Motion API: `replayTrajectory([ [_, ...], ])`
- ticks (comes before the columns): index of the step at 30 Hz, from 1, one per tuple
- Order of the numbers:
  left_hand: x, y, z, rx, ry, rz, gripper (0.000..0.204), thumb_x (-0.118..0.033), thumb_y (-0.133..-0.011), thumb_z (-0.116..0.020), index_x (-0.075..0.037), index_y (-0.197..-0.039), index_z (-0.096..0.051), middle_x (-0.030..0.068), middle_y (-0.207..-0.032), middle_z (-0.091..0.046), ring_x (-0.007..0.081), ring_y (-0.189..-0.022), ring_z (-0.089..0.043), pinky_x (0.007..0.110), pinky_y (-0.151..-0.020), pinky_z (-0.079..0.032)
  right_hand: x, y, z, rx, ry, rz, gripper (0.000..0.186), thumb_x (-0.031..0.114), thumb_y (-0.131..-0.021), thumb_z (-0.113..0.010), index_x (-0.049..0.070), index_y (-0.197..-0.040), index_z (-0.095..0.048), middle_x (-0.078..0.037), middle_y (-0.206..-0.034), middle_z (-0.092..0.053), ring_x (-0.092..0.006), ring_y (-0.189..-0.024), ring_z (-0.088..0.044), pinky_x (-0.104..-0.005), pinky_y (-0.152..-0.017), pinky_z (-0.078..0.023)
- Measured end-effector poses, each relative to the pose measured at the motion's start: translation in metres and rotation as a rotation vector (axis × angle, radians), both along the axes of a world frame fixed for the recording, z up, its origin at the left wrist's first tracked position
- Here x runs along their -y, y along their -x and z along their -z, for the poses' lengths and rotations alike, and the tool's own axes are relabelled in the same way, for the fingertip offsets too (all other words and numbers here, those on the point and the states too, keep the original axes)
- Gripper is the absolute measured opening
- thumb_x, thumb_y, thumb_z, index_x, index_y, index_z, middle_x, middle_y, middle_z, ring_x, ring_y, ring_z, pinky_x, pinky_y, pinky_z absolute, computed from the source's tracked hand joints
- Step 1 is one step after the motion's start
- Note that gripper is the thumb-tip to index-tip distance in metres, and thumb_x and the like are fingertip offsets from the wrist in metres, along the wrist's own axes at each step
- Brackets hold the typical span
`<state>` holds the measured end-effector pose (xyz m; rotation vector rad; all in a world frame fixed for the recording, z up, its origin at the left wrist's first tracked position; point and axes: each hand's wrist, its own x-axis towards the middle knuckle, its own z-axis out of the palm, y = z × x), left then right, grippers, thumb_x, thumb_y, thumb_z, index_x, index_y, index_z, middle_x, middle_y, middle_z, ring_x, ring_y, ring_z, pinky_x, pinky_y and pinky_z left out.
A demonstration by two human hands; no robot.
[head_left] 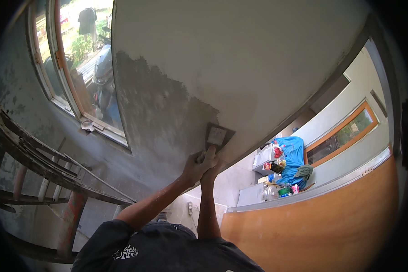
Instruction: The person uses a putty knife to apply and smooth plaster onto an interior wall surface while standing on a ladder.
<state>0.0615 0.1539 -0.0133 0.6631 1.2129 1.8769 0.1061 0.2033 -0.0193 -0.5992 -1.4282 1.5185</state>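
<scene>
Both my hands are raised together against the wall at the centre of the view. My left hand and my right hand overlap, closed around the handle of a putty knife. The handle itself is mostly hidden by the fingers. Its wide, dark blade, with a paler patch in the middle, lies against the wall. A darker grey, ragged-edged area spreads left of the blade; the surface above and to the right is paler and smoother.
A window opens on the left, with a motorbike outside. Below it stands a dark ladder-like frame. Through an opening at right, a blue cloth, bottles and flowers sit on a surface, beside an orange-brown panel.
</scene>
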Motion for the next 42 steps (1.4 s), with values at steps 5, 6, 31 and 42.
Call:
replayTrajectory([
  [5, 0.017, -0.019, 0.060, 0.081, 0.136, -0.028, 0.030, -0.027, -0.077, -0.070, 0.000, -0.087, -0.061, 0.0013, -0.081, -0.059, 0.0082, -0.077, -0.052, 0.024, -0.069, -0.045, 0.020, -0.015, 0.051, 0.173, 0.065, 0.080, 0.045, 0.028, -0.094, -0.049, 0.005, -0.056, -0.047, 0.002, -0.053, -0.047, -0.0079, -0.049, -0.044, -0.0246, -0.046, -0.030],
  [6, 0.014, -0.019, 0.065, 0.081, 0.135, -0.027, 0.030, -0.027, -0.077, -0.070, 0.000, -0.087, -0.061, 0.0013, -0.081, -0.059, 0.0082, -0.077, -0.052, 0.024, -0.069, -0.045, 0.020, -0.016, 0.057, 0.202, 0.064, 0.096, 0.046, 0.029, -0.094, -0.049, 0.005, -0.055, -0.046, 0.002, -0.053, -0.047, -0.0075, -0.049, -0.043, -0.0244, -0.045, -0.029],
  [31, 0.011, -0.005, 0.011, 0.017, 0.085, 0.035, 0.024, -0.022, -0.080, -0.066, -0.001, -0.089, -0.060, 0.0006, -0.082, -0.057, 0.0080, -0.076, -0.050, 0.024, -0.066, -0.043, 0.008, -0.006, 0.024, 0.061, 0.074, 0.051, 0.045, 0.033, -0.092, -0.053, 0.002, -0.059, -0.051, -0.001, -0.056, -0.051, -0.0101, -0.051, -0.048, -0.0265, -0.047, -0.034],
  [42, 0.004, -0.012, 0.016, 0.027, 0.137, -0.030, 0.030, -0.026, -0.077, -0.068, 0.001, -0.087, -0.062, 0.0013, -0.079, -0.059, 0.0075, -0.074, -0.052, 0.024, -0.066, -0.044, 0.003, -0.012, 0.036, 0.133, 0.019, 0.065, 0.045, 0.031, -0.092, -0.053, 0.003, -0.058, -0.050, 0.000, -0.055, -0.050, -0.0094, -0.051, -0.046, -0.0274, -0.047, -0.033],
])
